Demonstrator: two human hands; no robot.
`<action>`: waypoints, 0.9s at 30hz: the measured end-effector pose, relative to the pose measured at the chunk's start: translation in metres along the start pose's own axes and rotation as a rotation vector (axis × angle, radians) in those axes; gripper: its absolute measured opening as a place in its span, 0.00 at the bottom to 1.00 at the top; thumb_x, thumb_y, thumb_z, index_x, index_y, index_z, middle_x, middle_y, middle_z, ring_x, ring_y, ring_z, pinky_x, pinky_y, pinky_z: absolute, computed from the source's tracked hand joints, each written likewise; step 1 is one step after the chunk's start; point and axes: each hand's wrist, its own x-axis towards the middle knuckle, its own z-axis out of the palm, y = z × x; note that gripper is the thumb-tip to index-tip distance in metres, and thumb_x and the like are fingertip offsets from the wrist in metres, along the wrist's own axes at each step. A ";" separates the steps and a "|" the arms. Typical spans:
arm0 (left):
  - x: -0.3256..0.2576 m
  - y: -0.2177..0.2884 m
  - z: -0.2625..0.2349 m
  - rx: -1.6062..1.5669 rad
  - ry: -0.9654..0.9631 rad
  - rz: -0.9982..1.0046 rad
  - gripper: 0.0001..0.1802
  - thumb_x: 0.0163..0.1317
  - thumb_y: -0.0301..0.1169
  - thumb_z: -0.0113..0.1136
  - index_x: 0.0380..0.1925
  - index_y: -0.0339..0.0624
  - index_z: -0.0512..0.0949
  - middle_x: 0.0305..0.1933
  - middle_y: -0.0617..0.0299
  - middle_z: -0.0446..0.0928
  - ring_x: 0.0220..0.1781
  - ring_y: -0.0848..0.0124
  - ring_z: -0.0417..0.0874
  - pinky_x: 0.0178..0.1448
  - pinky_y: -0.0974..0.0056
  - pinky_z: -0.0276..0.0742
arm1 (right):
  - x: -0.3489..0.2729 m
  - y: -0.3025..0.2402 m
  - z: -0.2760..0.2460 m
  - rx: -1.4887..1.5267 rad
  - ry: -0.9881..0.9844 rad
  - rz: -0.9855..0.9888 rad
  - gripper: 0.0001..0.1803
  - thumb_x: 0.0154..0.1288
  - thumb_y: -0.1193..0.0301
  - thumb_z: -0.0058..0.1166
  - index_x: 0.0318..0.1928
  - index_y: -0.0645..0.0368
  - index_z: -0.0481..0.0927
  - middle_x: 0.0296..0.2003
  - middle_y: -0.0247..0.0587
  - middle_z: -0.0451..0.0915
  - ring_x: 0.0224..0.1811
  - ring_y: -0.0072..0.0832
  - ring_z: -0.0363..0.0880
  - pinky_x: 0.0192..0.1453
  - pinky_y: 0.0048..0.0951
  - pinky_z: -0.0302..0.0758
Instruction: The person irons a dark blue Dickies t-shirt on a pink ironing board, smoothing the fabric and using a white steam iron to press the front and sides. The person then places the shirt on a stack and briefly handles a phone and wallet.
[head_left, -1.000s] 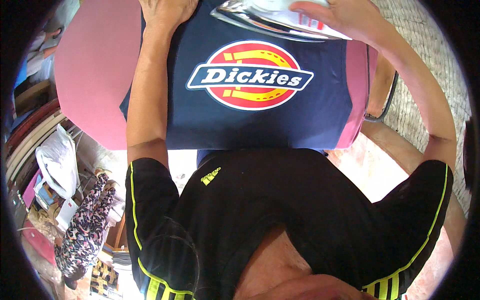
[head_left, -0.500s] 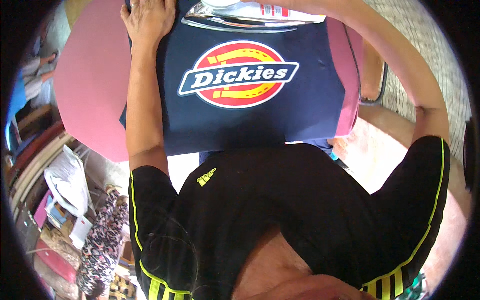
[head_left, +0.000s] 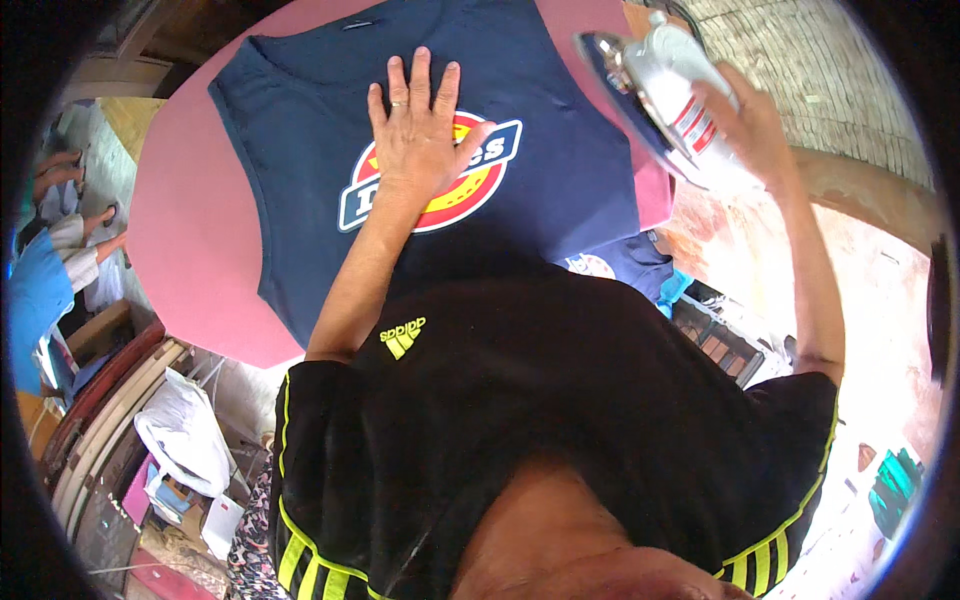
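Note:
A navy blue shirt [head_left: 560,200] is spread over a pink-covered ironing board [head_left: 190,230], its neckline at the far left. On its front is a round red and yellow print [head_left: 485,195] with a dark lettered band across it. My left hand [head_left: 420,145] lies flat on the shirt, fingers spread, covering part of the print. My right hand [head_left: 750,125] grips the handle of a white and silver clothes iron [head_left: 690,115]. The iron is tilted up on its side at the board's right edge, its metal soleplate facing the shirt. Whether it touches the board I cannot tell.
Below the board's right side are a dark blue printed cloth [head_left: 630,265] and a dark rack [head_left: 720,340]. On the left stand curved wooden rails [head_left: 110,430] and a white plastic bag [head_left: 185,435]. People's legs [head_left: 75,240] show at the far left.
My left hand has come nearer, onto the print. My right hand has lifted the iron off the shirt and carried it to the right edge. The view now shows more of the shirt's neckline.

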 end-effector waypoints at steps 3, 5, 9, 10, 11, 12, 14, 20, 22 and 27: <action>0.000 -0.002 0.004 -0.018 0.019 0.018 0.43 0.61 0.65 0.54 0.71 0.54 0.66 0.79 0.49 0.53 0.79 0.44 0.52 0.75 0.33 0.45 | -0.036 0.005 0.036 0.023 0.012 0.081 0.21 0.71 0.54 0.56 0.51 0.58 0.77 0.26 0.46 0.80 0.27 0.29 0.78 0.34 0.31 0.75; 0.000 -0.001 0.005 -0.034 0.035 0.029 0.43 0.60 0.65 0.55 0.70 0.53 0.66 0.78 0.48 0.54 0.79 0.44 0.53 0.75 0.33 0.46 | -0.040 0.012 0.065 0.044 0.078 -0.072 0.22 0.69 0.54 0.58 0.52 0.59 0.77 0.32 0.52 0.82 0.33 0.37 0.81 0.40 0.35 0.76; -0.002 0.001 -0.001 -0.029 0.073 0.034 0.44 0.59 0.65 0.56 0.70 0.52 0.65 0.77 0.44 0.55 0.77 0.41 0.55 0.72 0.30 0.49 | -0.016 -0.009 0.096 -0.078 0.242 -0.321 0.23 0.67 0.56 0.61 0.53 0.59 0.77 0.44 0.55 0.79 0.47 0.50 0.79 0.51 0.41 0.74; -0.005 0.004 -0.004 -0.017 0.057 0.025 0.46 0.58 0.65 0.56 0.70 0.48 0.64 0.77 0.43 0.54 0.77 0.40 0.54 0.72 0.30 0.50 | -0.001 -0.015 0.101 -0.044 0.281 -0.390 0.22 0.67 0.57 0.61 0.53 0.59 0.77 0.45 0.55 0.78 0.48 0.52 0.78 0.52 0.41 0.74; -0.005 0.006 -0.003 -0.025 0.049 0.031 0.47 0.58 0.66 0.56 0.70 0.47 0.64 0.77 0.43 0.54 0.77 0.39 0.54 0.72 0.30 0.50 | 0.019 -0.020 0.104 -0.014 0.327 -0.460 0.22 0.67 0.58 0.61 0.52 0.60 0.77 0.47 0.55 0.77 0.49 0.53 0.76 0.53 0.42 0.73; -0.008 0.009 -0.002 -0.032 0.036 0.027 0.48 0.58 0.66 0.56 0.70 0.46 0.64 0.77 0.43 0.54 0.77 0.39 0.54 0.71 0.30 0.50 | 0.029 -0.024 0.104 0.020 0.364 -0.534 0.21 0.67 0.58 0.61 0.52 0.60 0.77 0.48 0.55 0.76 0.50 0.55 0.75 0.53 0.42 0.72; -0.014 0.008 0.003 -0.043 0.069 0.031 0.51 0.57 0.68 0.56 0.70 0.43 0.62 0.76 0.43 0.55 0.77 0.40 0.55 0.71 0.30 0.51 | 0.028 -0.041 0.092 0.021 0.214 -0.365 0.20 0.68 0.61 0.58 0.52 0.63 0.77 0.44 0.58 0.80 0.46 0.55 0.79 0.52 0.43 0.75; -0.014 0.010 0.006 -0.047 0.053 0.027 0.55 0.54 0.72 0.55 0.71 0.43 0.60 0.77 0.44 0.54 0.77 0.40 0.54 0.71 0.30 0.50 | -0.022 -0.018 0.094 -0.010 0.094 -0.218 0.25 0.67 0.61 0.60 0.60 0.58 0.73 0.47 0.57 0.80 0.50 0.55 0.78 0.54 0.46 0.74; -0.013 0.011 0.005 -0.035 0.043 0.016 0.55 0.54 0.73 0.54 0.71 0.43 0.62 0.77 0.44 0.54 0.78 0.41 0.53 0.72 0.31 0.49 | -0.019 -0.022 0.096 -0.019 0.187 -0.280 0.21 0.69 0.59 0.58 0.54 0.61 0.76 0.44 0.58 0.80 0.47 0.55 0.78 0.51 0.43 0.75; -0.012 0.011 0.002 -0.013 0.043 0.039 0.55 0.54 0.74 0.53 0.69 0.42 0.64 0.77 0.43 0.54 0.77 0.41 0.54 0.70 0.30 0.52 | 0.025 -0.055 0.092 0.022 0.203 -0.261 0.19 0.69 0.63 0.56 0.52 0.65 0.76 0.43 0.62 0.80 0.45 0.59 0.79 0.51 0.45 0.75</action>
